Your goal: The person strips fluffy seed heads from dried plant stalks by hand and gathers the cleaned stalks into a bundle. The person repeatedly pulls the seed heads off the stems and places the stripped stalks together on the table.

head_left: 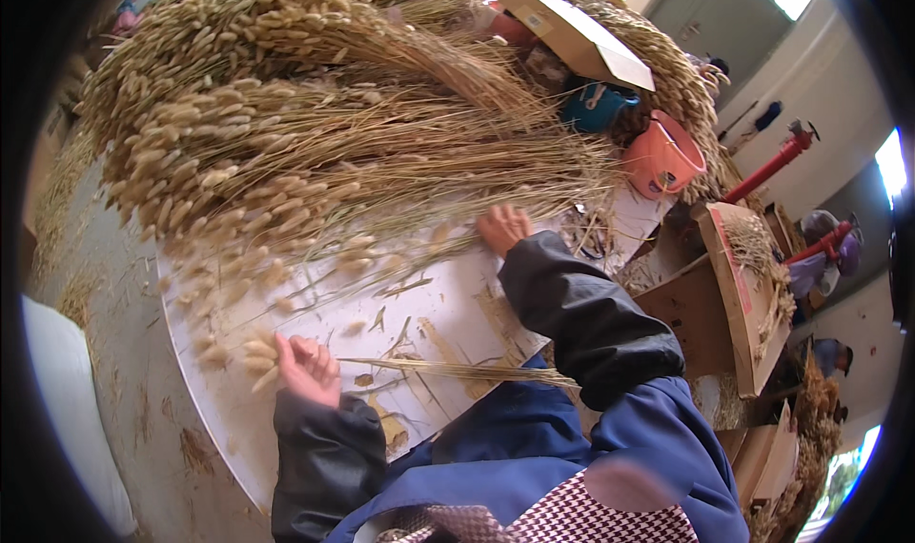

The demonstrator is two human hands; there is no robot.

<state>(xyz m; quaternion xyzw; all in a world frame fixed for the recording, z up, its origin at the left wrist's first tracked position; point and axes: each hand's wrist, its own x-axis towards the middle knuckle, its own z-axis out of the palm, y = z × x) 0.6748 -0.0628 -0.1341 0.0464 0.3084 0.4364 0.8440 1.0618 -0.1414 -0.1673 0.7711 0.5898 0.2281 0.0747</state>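
Head view: a person works over a white table heaped with dried grass stems carrying fluffy, pale tan seed heads. The left hand, near the table's lower left edge, has its fingers curled round a small bunch of stems; the seed heads of this bunch stick out just to the left of the thumb, and its stems run rightward across the tabletop toward the person's lap. The right hand reaches farther across and touches the near fringe of the large pile, fingers bent among the loose stems; whether it pinches any of them I cannot tell. The pile fills the far part of the table, its seed heads mostly to the left and its bare stems to the right. Between the hands lie scattered stems, leaf scraps and patches of torn yellowish tape. At the right end of the pile stand a pink bucket and a blue container, with a cardboard box beyond them. Black sleeve covers wrap both forearms, over a blue garment
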